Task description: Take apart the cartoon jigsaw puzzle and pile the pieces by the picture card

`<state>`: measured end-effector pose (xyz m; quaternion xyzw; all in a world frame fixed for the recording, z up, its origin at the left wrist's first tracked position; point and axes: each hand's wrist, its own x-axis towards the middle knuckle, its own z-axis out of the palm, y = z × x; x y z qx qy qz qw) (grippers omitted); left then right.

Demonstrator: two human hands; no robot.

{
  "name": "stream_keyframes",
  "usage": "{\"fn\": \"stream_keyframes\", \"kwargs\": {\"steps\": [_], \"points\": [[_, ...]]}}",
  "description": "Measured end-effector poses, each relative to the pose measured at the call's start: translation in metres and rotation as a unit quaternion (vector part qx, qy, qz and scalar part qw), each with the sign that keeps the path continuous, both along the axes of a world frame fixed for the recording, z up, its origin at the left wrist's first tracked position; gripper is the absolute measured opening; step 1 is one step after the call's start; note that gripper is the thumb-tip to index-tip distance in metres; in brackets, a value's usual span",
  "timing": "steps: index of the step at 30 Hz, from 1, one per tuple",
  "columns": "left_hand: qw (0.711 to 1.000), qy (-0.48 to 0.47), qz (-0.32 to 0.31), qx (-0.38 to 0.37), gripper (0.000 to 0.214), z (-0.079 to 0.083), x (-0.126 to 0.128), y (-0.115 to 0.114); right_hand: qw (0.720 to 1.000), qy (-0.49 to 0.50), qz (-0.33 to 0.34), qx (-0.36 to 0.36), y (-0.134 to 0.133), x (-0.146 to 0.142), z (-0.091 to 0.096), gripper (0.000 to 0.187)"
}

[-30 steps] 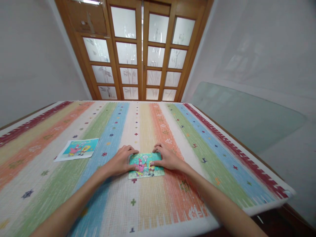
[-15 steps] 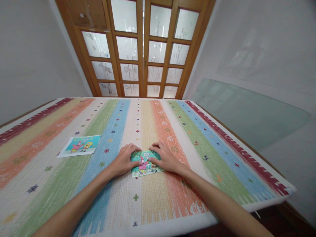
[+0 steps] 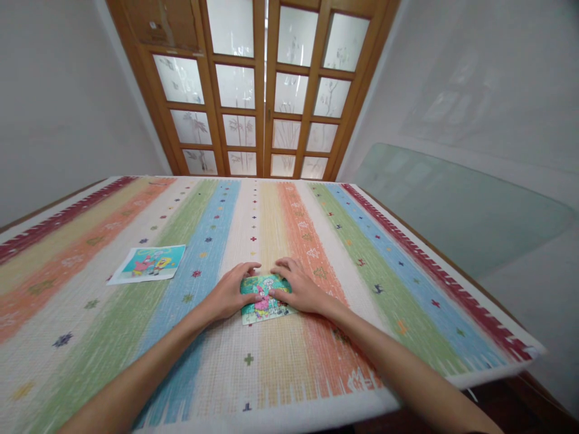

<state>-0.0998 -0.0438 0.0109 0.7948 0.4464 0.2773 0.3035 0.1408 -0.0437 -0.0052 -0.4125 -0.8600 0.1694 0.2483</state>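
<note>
Green and pink cardboard makes up a small cartoon jigsaw puzzle (image 3: 266, 299), which lies flat on the desk (image 3: 493, 367) straight ahead of the person, on the pale middle stripes of a woven striped cloth (image 3: 316, 361). Its long axis runs from left to right, a little skewed, with the right end slightly farther away. It sits directly between the hands, so neither is nearer. The left hand (image 3: 228, 295) lies palm down against its left edge, with fingers bent over the upper left corner. The right hand (image 3: 298, 290) covers its right edge and upper right corner in the same way. Both rest on the puzzle with loose, uncurled fingers, pressing on it rather than closing around it, and their fingertips nearly meet above its far edge. Well apart to the left, on the green and blue stripes, lies a printed picture (image 3: 149, 264) in similar colours. Beyond the desk stands a wooden door (image 3: 266, 90) with frosted panes, and a glass sheet (image 3: 452, 205) leans along the right wall.
</note>
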Motion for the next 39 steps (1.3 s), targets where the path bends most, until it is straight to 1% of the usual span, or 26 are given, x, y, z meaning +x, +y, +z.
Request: {"fn": "stream_keyframes", "kwargs": {"steps": [5, 9, 11, 13, 16, 18, 20, 23, 26, 30, 32, 36, 39], "points": [[1.000, 0.012, -0.012, -0.018, 0.057, 0.003, 0.002, -0.001, 0.999, 0.032, 0.007, -0.032, 0.006, 0.000, 0.003, 0.038], [0.998, 0.033, -0.042, -0.029, 0.036, 0.005, 0.002, 0.000, 0.998, 0.034, 0.008, -0.059, 0.011, 0.001, 0.010, 0.039], [0.998, 0.038, -0.055, -0.022, 0.030, 0.006, 0.002, 0.000, 0.997, 0.040, 0.009, -0.068, 0.012, 0.001, 0.013, 0.039], [0.997, 0.044, -0.063, -0.017, 0.031, 0.005, 0.001, 0.000, 0.995, 0.054, 0.011, -0.078, 0.012, 0.001, 0.015, 0.035], [0.997, 0.053, -0.049, -0.014, 0.045, 0.001, 0.001, 0.001, 0.991, 0.089, 0.004, -0.098, 0.012, 0.000, 0.014, 0.027], [0.997, 0.057, -0.043, -0.011, 0.052, -0.001, 0.001, 0.001, 0.987, 0.115, -0.003, -0.114, 0.012, -0.002, 0.012, 0.024], [0.996, 0.065, -0.056, 0.001, 0.048, -0.002, 0.001, 0.001, 0.981, 0.140, -0.001, -0.133, 0.012, -0.004, 0.011, 0.023], [0.995, 0.072, -0.061, 0.029, 0.040, -0.001, 0.002, -0.001, 0.969, 0.189, 0.025, -0.157, 0.011, -0.006, 0.012, 0.020], [0.996, 0.059, -0.058, 0.038, 0.039, 0.001, 0.004, -0.002, 0.961, 0.226, 0.037, -0.156, 0.008, -0.007, 0.016, 0.021], [0.996, 0.021, -0.073, 0.041, 0.028, 0.003, 0.006, -0.003, 0.958, 0.236, 0.014, -0.160, 0.004, -0.009, 0.020, 0.024], [0.997, -0.002, -0.076, 0.030, 0.022, 0.002, 0.007, -0.003, 0.957, 0.240, 0.008, -0.161, 0.003, -0.009, 0.021, 0.026], [0.997, -0.038, -0.063, -0.005, 0.017, 0.002, 0.009, -0.004, 0.957, 0.242, -0.002, -0.162, 0.004, -0.009, 0.021, 0.028], [0.997, -0.061, -0.050, 0.000, 0.016, 0.002, 0.010, -0.005, 0.955, 0.241, 0.005, -0.173, 0.005, -0.006, 0.021, 0.036]]}}
